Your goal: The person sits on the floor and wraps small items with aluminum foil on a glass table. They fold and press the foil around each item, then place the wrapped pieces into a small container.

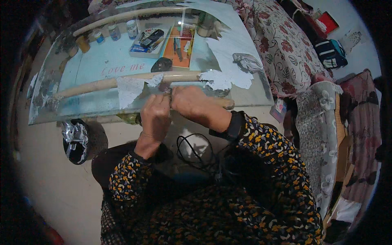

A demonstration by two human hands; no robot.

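My left hand [156, 113] and my right hand [191, 99] meet at the near edge of a glass-topped table [245, 95]. The fingers of both are curled in and pinch something small and dark between them, too small and blurred to name. Just behind the hands lie torn pieces of white paper [130, 92] on the glass, with another ragged white piece [226, 78] to the right. A crumpled clear plastic wrapper [248, 61] rests on the table's right part.
Below the glass, a shelf holds small jars [114, 32], a white box [145, 54] of small items and an orange tray [180, 59]. A lined bin [75, 141] stands on the floor at left. Black cable [196, 151] loops below my hands. A flowered cover [281, 46] drapes at right.
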